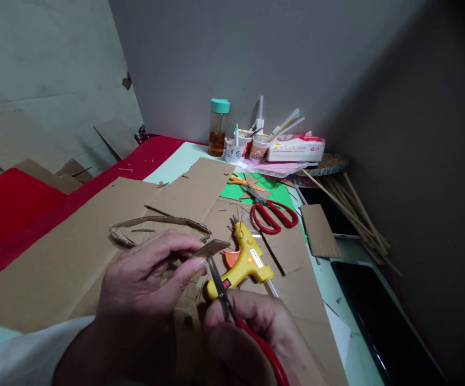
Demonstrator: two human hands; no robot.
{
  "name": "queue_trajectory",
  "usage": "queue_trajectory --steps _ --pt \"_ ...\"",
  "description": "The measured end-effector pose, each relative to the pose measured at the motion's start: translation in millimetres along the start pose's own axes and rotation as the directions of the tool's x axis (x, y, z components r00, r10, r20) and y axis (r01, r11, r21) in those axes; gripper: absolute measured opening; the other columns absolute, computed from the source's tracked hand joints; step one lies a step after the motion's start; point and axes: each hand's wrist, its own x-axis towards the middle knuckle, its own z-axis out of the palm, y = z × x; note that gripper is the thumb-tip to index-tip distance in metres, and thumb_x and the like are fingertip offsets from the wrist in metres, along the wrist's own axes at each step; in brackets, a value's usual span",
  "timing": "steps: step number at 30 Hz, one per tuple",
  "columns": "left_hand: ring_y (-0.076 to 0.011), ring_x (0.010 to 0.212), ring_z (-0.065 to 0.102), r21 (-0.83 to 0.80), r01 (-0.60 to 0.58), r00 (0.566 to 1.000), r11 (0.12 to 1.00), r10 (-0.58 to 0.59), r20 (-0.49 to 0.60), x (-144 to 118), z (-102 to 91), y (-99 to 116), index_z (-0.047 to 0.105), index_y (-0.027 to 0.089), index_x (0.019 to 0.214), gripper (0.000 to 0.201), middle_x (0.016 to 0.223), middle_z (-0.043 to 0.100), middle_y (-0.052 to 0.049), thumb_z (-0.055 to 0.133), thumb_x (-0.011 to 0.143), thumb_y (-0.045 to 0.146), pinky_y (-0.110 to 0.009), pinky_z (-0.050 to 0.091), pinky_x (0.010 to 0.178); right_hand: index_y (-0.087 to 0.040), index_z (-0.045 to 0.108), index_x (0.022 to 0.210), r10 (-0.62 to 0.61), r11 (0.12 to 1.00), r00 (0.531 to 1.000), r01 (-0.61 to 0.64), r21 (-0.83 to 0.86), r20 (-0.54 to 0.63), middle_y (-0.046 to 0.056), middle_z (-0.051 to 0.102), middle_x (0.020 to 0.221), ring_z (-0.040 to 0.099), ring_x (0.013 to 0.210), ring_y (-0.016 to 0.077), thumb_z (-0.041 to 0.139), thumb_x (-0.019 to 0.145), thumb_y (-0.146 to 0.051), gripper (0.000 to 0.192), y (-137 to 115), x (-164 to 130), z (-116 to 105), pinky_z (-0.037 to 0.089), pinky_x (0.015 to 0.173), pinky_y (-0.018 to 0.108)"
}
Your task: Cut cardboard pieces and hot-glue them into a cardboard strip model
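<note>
Between the thumb and fingers of my left hand [147,273] is a small cardboard piece [213,247], its free end pointing right. My right hand [252,332] is closed round a pair of scissors [224,296] with red handles, blades pointing up at the lower edge of that piece. Whether the blades touch the cardboard I cannot tell. A yellow glue gun [244,262] lies just beyond my hands, an orange light showing on it. Behind my left hand rests a leaf-shaped loop of cardboard strip [163,220].
Large cardboard sheets [75,241] cover the table. A second pair of red-handled scissors [272,212] lies beyond the glue gun. Farther back stand a bottle [218,128], cups of sticks [259,147] and a tissue pack [294,149]. A black phone [377,316] and wooden sticks [353,214] are at right.
</note>
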Motion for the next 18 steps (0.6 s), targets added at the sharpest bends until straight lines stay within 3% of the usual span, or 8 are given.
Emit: queue_trajectory --steps 3,8,12,18 --pt "-0.0158 0.078 0.076 -0.044 -0.008 1.0 0.999 0.008 0.004 0 1.9 -1 0.078 0.033 0.078 0.015 0.081 0.081 0.008 0.073 0.076 0.019 -0.025 0.06 0.075 -0.019 0.054 0.07 -0.028 0.998 0.999 0.026 0.057 0.026 -0.004 0.047 0.062 0.038 0.055 0.0075 0.083 0.077 -0.059 0.05 6 5 -3 0.03 0.051 0.022" --pt "-0.0147 0.078 0.075 -0.121 0.001 1.0 0.993 0.0 0.011 0 3.9 -2 0.078 0.033 0.08 0.019 0.081 0.08 0.009 0.075 0.074 0.015 -0.023 0.061 0.077 -0.019 0.052 0.07 -0.078 0.995 0.996 0.08 0.064 -0.042 -0.004 0.05 0.062 0.041 0.054 0.0079 0.077 0.08 -0.065 0.053 11 8 0 0.03 0.052 0.023" --pt "-0.0137 0.074 0.075 -0.09 -0.015 0.999 0.996 0.018 0.038 3 3.1 -3 0.078 0.032 0.082 0.018 0.08 0.08 0.008 0.075 0.076 0.015 -0.021 0.062 0.074 -0.019 0.053 0.073 -0.087 0.994 0.993 0.091 0.054 -0.078 -0.007 0.049 0.058 0.039 0.05 0.0058 0.079 0.08 -0.062 0.051 9 6 5 0.029 0.05 0.021" --pt "-0.0107 0.064 0.076 -0.075 -0.167 0.984 0.983 0.171 0.046 10 0.4 0 0.079 0.03 0.078 0.018 0.075 0.081 0.009 0.074 0.074 0.013 -0.012 0.061 0.064 -0.018 0.056 0.078 -0.07 0.99 0.997 0.071 0.123 -0.015 -0.004 0.059 0.057 0.047 0.046 0.0058 0.085 0.067 -0.069 0.059 4 4 7 0.032 0.047 0.019"
